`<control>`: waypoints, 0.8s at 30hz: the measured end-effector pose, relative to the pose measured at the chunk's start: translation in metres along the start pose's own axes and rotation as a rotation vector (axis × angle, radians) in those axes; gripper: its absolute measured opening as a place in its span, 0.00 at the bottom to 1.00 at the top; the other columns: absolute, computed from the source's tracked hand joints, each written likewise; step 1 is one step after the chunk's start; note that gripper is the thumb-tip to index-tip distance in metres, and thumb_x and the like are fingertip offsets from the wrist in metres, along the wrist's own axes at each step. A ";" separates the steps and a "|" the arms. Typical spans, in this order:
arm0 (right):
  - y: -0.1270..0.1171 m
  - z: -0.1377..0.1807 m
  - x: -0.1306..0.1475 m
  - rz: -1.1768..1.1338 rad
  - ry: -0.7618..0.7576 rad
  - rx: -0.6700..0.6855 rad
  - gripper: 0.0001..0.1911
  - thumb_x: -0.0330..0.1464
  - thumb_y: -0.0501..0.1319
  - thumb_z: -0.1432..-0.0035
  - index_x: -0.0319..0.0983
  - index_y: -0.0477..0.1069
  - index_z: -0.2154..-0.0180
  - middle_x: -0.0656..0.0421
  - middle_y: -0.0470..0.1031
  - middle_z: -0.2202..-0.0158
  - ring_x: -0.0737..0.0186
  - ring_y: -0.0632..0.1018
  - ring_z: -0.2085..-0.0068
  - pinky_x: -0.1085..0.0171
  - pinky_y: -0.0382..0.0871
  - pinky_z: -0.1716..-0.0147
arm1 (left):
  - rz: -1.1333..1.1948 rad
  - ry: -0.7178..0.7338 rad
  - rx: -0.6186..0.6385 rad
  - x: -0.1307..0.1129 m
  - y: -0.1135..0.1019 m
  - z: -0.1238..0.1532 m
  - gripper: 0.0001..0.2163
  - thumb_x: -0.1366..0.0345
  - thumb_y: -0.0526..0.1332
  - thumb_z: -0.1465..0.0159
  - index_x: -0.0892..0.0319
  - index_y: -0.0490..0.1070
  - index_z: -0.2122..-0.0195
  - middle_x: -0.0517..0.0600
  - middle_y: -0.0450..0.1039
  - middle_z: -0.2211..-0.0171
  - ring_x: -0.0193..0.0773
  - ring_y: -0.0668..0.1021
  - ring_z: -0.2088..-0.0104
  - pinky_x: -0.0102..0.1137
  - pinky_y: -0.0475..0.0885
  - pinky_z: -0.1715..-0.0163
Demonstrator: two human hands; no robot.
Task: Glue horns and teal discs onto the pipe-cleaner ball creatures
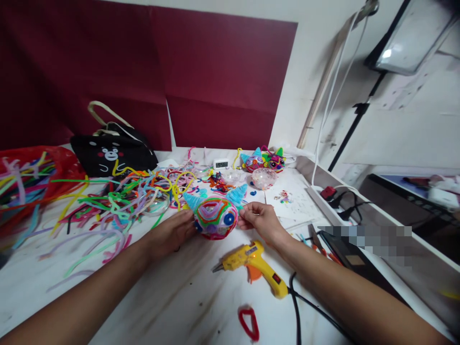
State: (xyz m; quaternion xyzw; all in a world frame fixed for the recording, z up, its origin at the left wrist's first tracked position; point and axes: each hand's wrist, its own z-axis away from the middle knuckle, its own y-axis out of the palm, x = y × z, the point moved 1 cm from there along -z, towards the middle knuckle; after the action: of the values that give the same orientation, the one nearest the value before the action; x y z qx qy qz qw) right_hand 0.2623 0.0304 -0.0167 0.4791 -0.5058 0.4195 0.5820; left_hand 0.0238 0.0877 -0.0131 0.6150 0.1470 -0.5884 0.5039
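A white table point(172, 297) stood before a dark red backdrop point(215, 72). On it sat a pipe-cleaner ball point(215, 218), wound in many colours and topped by two blue cones point(237, 194). It was held between both hands. The left hand point(172, 232) cupped the ball's left side with curled fingers. The right hand point(260, 218) pinched its right edge, thumb and fingertips closed just under the nearer cone. In front of the ball lay a yellow glue gun point(251, 261), and farther forward a red loop point(249, 323). Left of the ball spread loose pipe cleaners point(118, 201). Behind it were a small clock point(221, 164) and a finished figure point(264, 160).
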 end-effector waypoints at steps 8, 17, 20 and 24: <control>0.004 -0.001 0.000 -0.002 -0.017 0.010 0.17 0.41 0.72 0.60 0.38 0.70 0.77 0.61 0.74 0.82 0.66 0.76 0.79 0.67 0.74 0.75 | -0.018 0.007 -0.121 0.003 0.005 0.002 0.10 0.66 0.71 0.46 0.57 0.69 0.75 0.46 0.79 0.69 0.36 0.80 0.64 0.28 0.75 0.62; 0.001 -0.004 -0.003 0.009 -0.037 0.028 0.13 0.39 0.70 0.58 0.39 0.70 0.77 0.62 0.73 0.82 0.66 0.75 0.79 0.66 0.73 0.75 | -0.466 0.216 -0.495 0.002 0.003 0.007 0.29 0.56 0.75 0.56 0.56 0.61 0.58 0.43 0.69 0.70 0.32 0.73 0.76 0.27 0.68 0.78; 0.002 -0.005 -0.003 0.006 -0.043 0.039 0.14 0.40 0.70 0.58 0.39 0.69 0.76 0.63 0.73 0.82 0.65 0.75 0.79 0.65 0.73 0.75 | -0.716 0.326 -0.637 -0.001 -0.004 0.010 0.37 0.51 0.74 0.57 0.56 0.60 0.50 0.46 0.65 0.63 0.32 0.71 0.74 0.29 0.68 0.77; 0.004 -0.006 -0.004 0.006 -0.060 0.055 0.16 0.42 0.70 0.59 0.39 0.68 0.76 0.63 0.74 0.81 0.65 0.75 0.79 0.65 0.73 0.75 | -1.260 0.535 -0.702 -0.014 -0.004 0.020 0.37 0.45 0.70 0.53 0.56 0.63 0.45 0.53 0.64 0.55 0.43 0.73 0.63 0.39 0.72 0.63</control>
State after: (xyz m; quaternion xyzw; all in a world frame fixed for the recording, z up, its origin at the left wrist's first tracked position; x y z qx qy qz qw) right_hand 0.2588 0.0374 -0.0202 0.5056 -0.5131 0.4203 0.5518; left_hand 0.0056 0.0795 0.0013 0.3408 0.7646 -0.5144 0.1864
